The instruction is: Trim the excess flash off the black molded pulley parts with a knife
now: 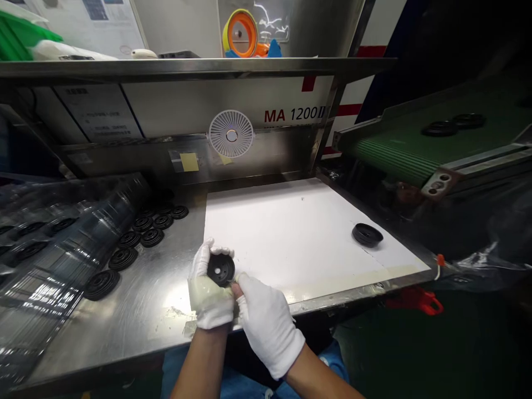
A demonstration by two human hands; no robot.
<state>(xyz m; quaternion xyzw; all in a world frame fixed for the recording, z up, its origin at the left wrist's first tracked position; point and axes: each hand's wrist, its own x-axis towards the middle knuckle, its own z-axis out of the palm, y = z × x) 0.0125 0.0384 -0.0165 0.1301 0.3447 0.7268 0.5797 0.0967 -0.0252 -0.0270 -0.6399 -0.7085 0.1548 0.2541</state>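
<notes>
My left hand [211, 288], in a white glove, is closed around a black round plastic part [221, 269] with a hole at its middle. The part's open face is turned up toward me, above the front edge of the bench. My right hand [266, 313], also gloved in white, has its fingers pinched together at the part's lower right rim. A bare thumb tip shows there. Whatever is between those fingers is hidden. Another black round part [367, 235] lies tilted at the right side of the white sheet [282, 233].
Stacked black round parts [152, 237] stand left on the metal bench, beside clear plastic trays [54, 277]. A white fan [231, 134] is mounted at the back, under a shelf [187, 67] with a tape dispenser [245, 36]. At right, a green conveyor [411, 144] carries two black parts.
</notes>
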